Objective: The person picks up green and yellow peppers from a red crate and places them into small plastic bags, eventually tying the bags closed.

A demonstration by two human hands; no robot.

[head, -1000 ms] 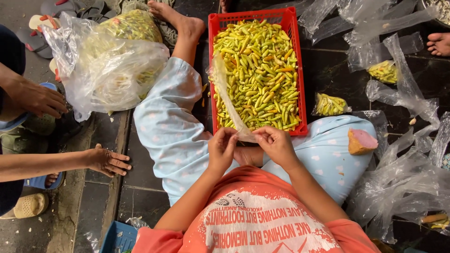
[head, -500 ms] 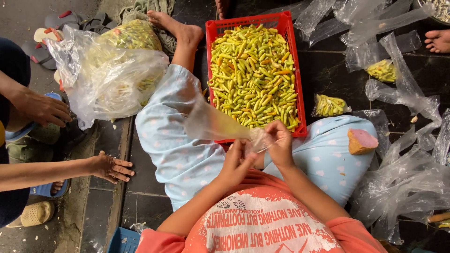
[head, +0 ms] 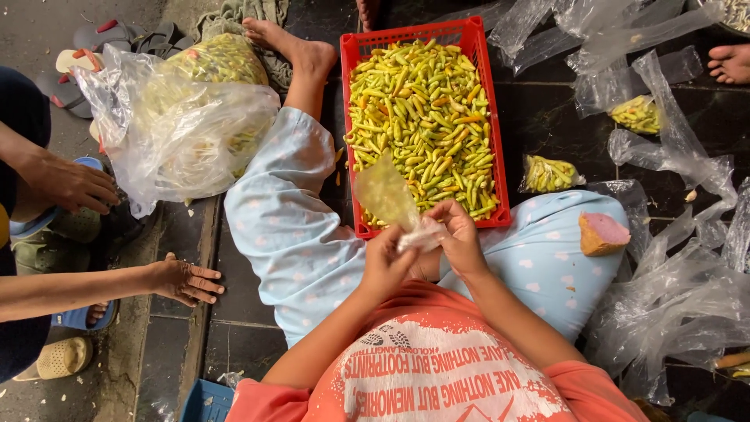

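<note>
Both hands now pinch the small clear bag [head: 391, 199] higher: left hand [head: 385, 264] and right hand [head: 461, 238] closed on its mouth, just before the red crate [head: 500, 117]. Rubbing the film apart gently should open it.

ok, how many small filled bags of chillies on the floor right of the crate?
2: one small clear chilli bag beside the red plastic crate, another farther right. More may hide under loose plastic.

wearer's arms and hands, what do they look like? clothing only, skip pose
Both arms are bare from the short orange T-shirt sleeves down. Left hand and right hand wear no gloves; no rings, watch or bracelets are visible. The shirt front carries white printed lettering.
</note>
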